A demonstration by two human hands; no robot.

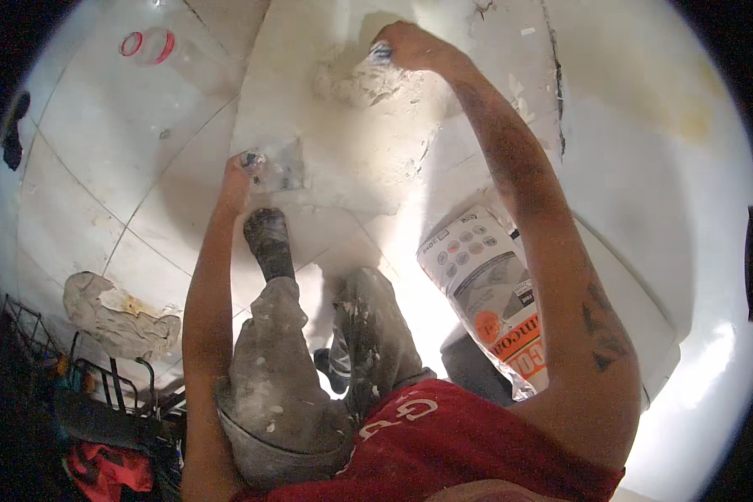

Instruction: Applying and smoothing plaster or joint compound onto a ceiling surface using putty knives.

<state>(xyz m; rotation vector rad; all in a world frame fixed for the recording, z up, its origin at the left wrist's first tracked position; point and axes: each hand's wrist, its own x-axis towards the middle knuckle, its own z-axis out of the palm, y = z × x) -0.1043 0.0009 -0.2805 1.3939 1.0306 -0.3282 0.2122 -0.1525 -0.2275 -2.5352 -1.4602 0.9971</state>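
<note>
While a flat tool (289,164) is gripped by the left hand (241,170), a small dark-and-light thing (381,53) is held by the right hand (412,48) at a pale heap (366,84)

Where the far middle of the scene is taken up by the rough heap, the right hand is placed at its far right edge, with the fingers curled narrowly round the small thing. Most of that thing is hidden by the hand, so its full shape cannot be told, nor whether the heap is touched by it.

The left hand, nearer and to the left, is closed at the left side of the flat tool. The tool's square plate is seen to the right of the fingers, near and left of the heap and apart from it. Just nearer than this hand, a dark shoe (268,237) is seen, below grey trousers (286,368) marked with pale spots.

On the tiled floor (84,217), a clear bottle (151,47) with a red rim is seen at the far left. Crumpled paper (119,318) is seen at the near left, beside a dark metal rack (113,381) and a red cloth (107,470). A printed bag (481,280) is set to the right of the legs, partly covered by the right arm.
</note>
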